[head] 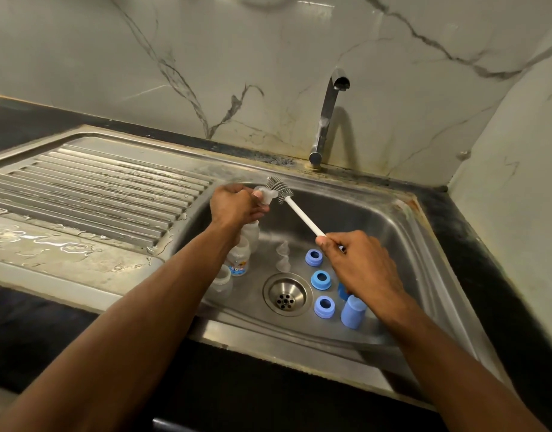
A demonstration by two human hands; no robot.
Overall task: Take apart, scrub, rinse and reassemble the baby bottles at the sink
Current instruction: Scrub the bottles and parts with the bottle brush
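Over sink (pixel 377 219), left-hand (pixel 234 207) grip pinches teat (pixel 263 194) against brush (pixel 279 188).

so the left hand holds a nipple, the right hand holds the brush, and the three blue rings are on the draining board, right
Not quite. The head view shows the three blue rings in the sink basin, right of the drain. The left hand does hold a nipple, the right hand the brush.

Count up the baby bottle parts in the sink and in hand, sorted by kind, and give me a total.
Clear bottles: 3
Clear teats: 3, one held in the left hand
Blue collar rings: 3
Blue caps: 2 in view, one half hidden behind the right hand
Total: 11
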